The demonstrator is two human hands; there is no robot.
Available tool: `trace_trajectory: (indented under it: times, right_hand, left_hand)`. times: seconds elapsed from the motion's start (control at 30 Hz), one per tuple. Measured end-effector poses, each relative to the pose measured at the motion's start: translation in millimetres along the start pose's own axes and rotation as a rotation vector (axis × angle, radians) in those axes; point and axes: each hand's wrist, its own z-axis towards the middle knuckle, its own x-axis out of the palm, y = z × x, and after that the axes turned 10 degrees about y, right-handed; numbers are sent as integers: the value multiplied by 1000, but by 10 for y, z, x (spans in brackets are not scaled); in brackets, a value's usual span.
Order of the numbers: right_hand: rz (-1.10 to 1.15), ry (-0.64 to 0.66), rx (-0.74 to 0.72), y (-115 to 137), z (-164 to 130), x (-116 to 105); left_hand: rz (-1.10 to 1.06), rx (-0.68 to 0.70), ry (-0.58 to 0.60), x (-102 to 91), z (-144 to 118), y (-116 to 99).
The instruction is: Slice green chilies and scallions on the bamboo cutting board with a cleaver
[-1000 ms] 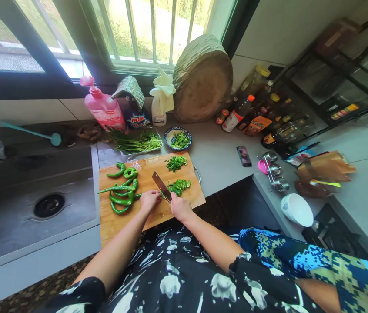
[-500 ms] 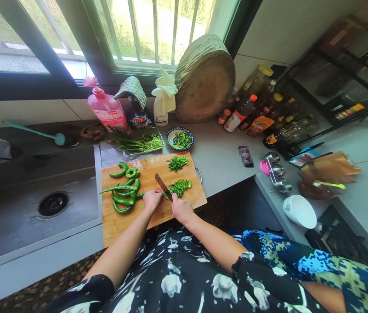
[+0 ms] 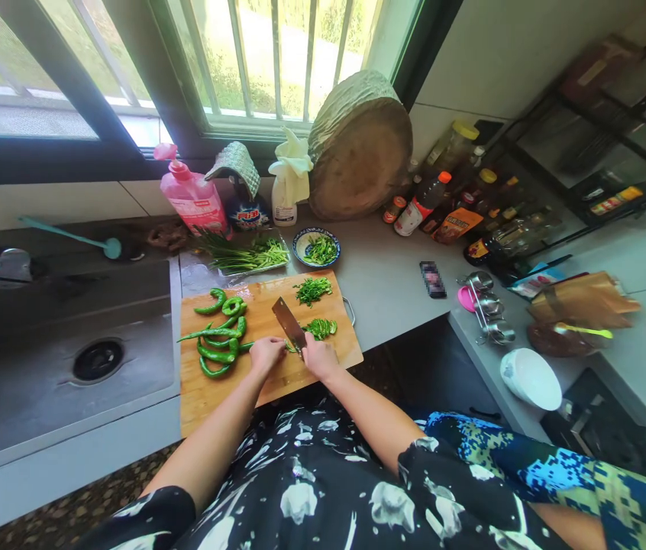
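Gripping the handle of a cleaver [image 3: 290, 324], the right hand [image 3: 318, 357] is clenched around it, with the broad dark blade slanting up and away to the left over the wooden cutting board [image 3: 225, 386]. The pepper being cut [image 3: 246, 344] is long, thin and glossy green; it lies across the middle of the board, and the left hand [image 3: 266, 353] presses down on its near end with fingers curled, holding it in place. The blade meets the pepper just right of those curled fingers, so the pepper sits between the two hands, touching both the left hand and the knife.

Left of the left hand lies a loose heap of whole green peppers [image 3: 217, 336], curved and overlapping; roughly six can be counted, though the exact number is hard to tell. Right of the blade sits one small pile of pepper slices [image 3: 321, 328], and behind it one pile of finely chopped greens [image 3: 311, 289]. One patterned bowl [image 3: 315, 247] with greens stands just beyond the board on the grey surface [image 3: 385, 283], beside one tray of long green stalks [image 3: 246, 253]. One sink [image 3: 59, 359] lies to the left of the board.
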Motion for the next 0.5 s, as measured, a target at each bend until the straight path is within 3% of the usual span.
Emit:
trace_trajectory:
  times: [0.33, 0.5]
  right_hand:
    - [101, -143, 110, -226, -173, -152]
    - [119, -114, 31, -209, -250, -91]
  left_hand:
    - [-2, 43, 4, 91, -76, -196]
    - [28, 72, 16, -13, -132, -214]
